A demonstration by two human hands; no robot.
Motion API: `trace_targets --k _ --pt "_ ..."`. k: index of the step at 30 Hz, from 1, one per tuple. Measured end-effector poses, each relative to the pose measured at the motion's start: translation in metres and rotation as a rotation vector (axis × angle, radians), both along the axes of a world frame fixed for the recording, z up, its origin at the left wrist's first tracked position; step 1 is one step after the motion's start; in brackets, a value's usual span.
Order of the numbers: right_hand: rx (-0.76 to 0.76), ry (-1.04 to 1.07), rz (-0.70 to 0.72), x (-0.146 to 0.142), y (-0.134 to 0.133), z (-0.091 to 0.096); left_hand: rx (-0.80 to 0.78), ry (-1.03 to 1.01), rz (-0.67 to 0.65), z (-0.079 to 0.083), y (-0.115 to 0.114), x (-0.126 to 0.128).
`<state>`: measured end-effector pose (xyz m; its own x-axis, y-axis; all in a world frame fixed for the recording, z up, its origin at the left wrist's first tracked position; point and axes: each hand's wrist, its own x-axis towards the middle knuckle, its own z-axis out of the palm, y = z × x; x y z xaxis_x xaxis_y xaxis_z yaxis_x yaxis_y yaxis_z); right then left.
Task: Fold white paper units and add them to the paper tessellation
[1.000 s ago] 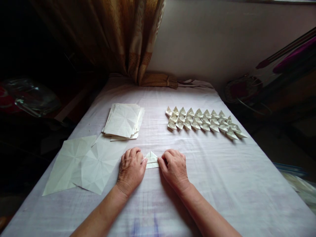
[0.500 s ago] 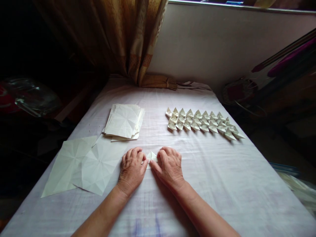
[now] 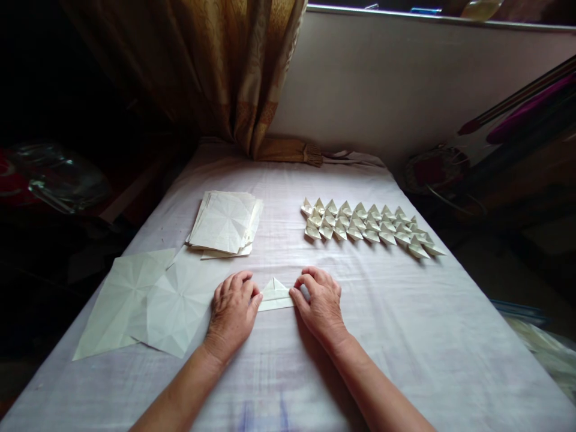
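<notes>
Between my two hands lies a small folded piece of white paper (image 3: 275,295), with a flat strip along its near side and a pointed peak at the far side. My left hand (image 3: 234,306) pinches its left end, thumb and fingers closed. At the right end, my right hand (image 3: 318,300) grips the paper between thumb and curled fingers. Two creased paper sheets (image 3: 175,306) overlap on the cloth, left of my left hand. Beyond it sits a stack of creased square sheets (image 3: 225,222).
Rows of small folded paper boats (image 3: 360,222) stand at the back right of the cloth-covered table (image 3: 405,336). A gold curtain (image 3: 256,90) hangs over the far edge, beside a pale wall (image 3: 369,78). A clear plastic bag (image 3: 58,177) is at the dark left.
My hands have moved apart from the paper's middle to its two ends, so more of the folded strip shows. The stack, loose sheets and boats stay in place.
</notes>
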<state>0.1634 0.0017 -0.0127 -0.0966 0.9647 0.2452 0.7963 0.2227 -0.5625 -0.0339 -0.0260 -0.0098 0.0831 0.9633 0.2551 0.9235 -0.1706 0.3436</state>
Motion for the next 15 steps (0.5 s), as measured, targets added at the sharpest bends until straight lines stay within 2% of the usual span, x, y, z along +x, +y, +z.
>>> trace_targets --k 8,11,15 --pt "0.011 -0.01 0.01 0.0 0.0 0.0 -0.009 0.003 0.028 0.004 -0.001 -0.008" --pt "0.012 -0.015 0.013 0.001 -0.001 -0.001 -0.024 0.038 0.022 0.011 0.004 -0.004" --pt "0.031 -0.01 0.018 0.001 -0.001 -0.002 -0.121 0.081 -0.052 0.022 0.015 0.01"
